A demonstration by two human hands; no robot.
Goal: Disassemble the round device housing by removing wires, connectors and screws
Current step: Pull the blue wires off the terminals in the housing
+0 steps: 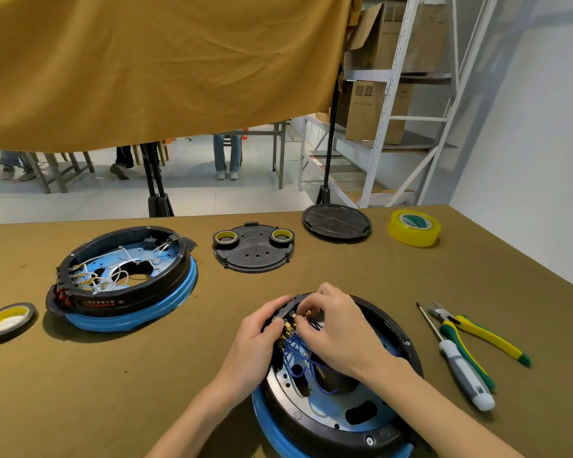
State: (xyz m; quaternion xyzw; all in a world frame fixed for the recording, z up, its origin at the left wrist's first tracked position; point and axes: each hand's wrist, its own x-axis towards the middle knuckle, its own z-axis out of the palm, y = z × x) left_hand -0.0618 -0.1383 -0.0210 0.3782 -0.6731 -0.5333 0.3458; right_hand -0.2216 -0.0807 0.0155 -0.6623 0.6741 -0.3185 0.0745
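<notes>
A table (pixel 311 259) covered in olive cloth fills the lower view. At its near edge lies a round black housing (pixel 361 421) with a blue rim, open side up, blue wires (pixel 295 345) looping inside. A second housing (pixel 126 279), strung with white wires, sits well apart on the left. Farther back rest a black plate (pixel 255 256) carrying two small tape rolls, and a black disc (pixel 336 222). A yellow tape roll (pixel 414 228) stands far right; another roll (pixel 7 320) lies at the left edge. Right of the near housing lie pliers (pixel 477 332) and a screwdriver (pixel 457 361), side by side. The left hand (pixel 258 332) curls round the housing's far-left wall, gripping it. The right hand (pixel 331 322) reaches inside, fingertips pinched, seemingly on a brass connector (pixel 308 314), though fingers hide the contact.
</notes>
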